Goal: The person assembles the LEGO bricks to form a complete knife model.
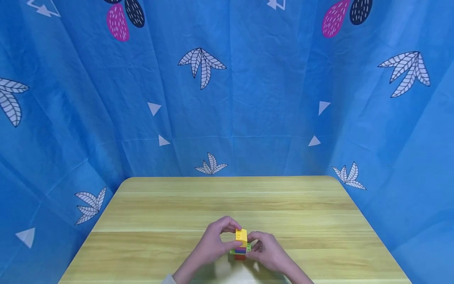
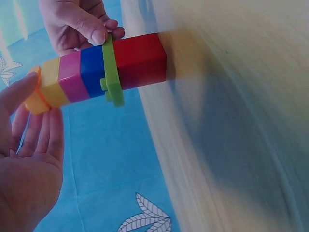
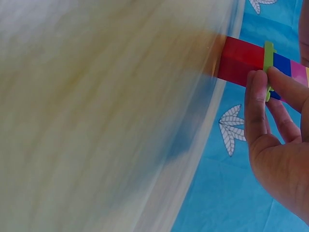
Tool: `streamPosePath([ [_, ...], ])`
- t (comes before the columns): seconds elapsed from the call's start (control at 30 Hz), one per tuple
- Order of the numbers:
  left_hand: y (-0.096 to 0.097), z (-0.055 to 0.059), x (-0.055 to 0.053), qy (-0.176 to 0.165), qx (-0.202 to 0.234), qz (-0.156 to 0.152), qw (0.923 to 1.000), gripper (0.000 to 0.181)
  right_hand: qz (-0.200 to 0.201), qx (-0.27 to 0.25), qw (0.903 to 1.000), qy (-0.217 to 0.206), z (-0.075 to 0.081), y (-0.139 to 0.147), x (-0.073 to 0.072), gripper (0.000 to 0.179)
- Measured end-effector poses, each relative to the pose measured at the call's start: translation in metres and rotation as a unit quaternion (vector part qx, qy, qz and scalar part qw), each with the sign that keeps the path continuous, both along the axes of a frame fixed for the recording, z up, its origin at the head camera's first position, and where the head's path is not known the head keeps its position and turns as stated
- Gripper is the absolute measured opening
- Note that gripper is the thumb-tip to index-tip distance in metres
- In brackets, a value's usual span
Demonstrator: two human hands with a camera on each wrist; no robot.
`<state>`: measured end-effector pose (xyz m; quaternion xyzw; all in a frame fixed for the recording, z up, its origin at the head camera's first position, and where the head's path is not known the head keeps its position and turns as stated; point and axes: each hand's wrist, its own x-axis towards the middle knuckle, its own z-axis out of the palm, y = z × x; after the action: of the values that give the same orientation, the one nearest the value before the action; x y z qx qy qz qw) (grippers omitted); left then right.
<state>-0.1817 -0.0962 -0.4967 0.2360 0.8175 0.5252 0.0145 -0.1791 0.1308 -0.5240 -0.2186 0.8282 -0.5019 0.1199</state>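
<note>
A tower of toy building bricks stands upright on the wooden table. At its foot is a red brick (image 2: 142, 62), then a thin green plate (image 2: 112, 72) that juts out on both sides. Above come a blue brick (image 2: 91, 72), a pink brick (image 2: 73, 76) and a yellow brick (image 2: 52, 84). The topmost piece is a yellow-orange brick (image 1: 241, 235) with studs showing. My left hand (image 1: 214, 241) pinches this top brick between thumb and fingers. Lower down, my right hand (image 1: 268, 251) pinches one jutting end of the green plate.
The light wood table (image 1: 159, 213) has rounded far corners. A blue patterned curtain (image 1: 248, 98) hangs behind it and along both sides.
</note>
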Motion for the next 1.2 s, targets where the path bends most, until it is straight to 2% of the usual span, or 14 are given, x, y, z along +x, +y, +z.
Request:
streamPosePath([
  [0.77, 0.0008, -0.0014, 0.0012, -0.004, 0.008, 0.009, 0.9999, 0.032, -0.002, 0.004, 1.0000, 0.000, 0.0013, -0.0005, 0.0005, 0.031],
  [1.03, 0.0008, -0.0008, 0.0005, 0.010, 0.022, 0.001, 0.9997, 0.029, -0.003, 0.007, 1.0000, 0.002, 0.0005, 0.0000, -0.0004, 0.032],
  [1.2, 0.0005, 0.0024, 0.0003, 0.016, 0.014, -0.002, 0.9998, 0.029, -0.001, 0.006, 1.0000, 0.003, 0.0009, 0.0002, -0.0008, 0.031],
])
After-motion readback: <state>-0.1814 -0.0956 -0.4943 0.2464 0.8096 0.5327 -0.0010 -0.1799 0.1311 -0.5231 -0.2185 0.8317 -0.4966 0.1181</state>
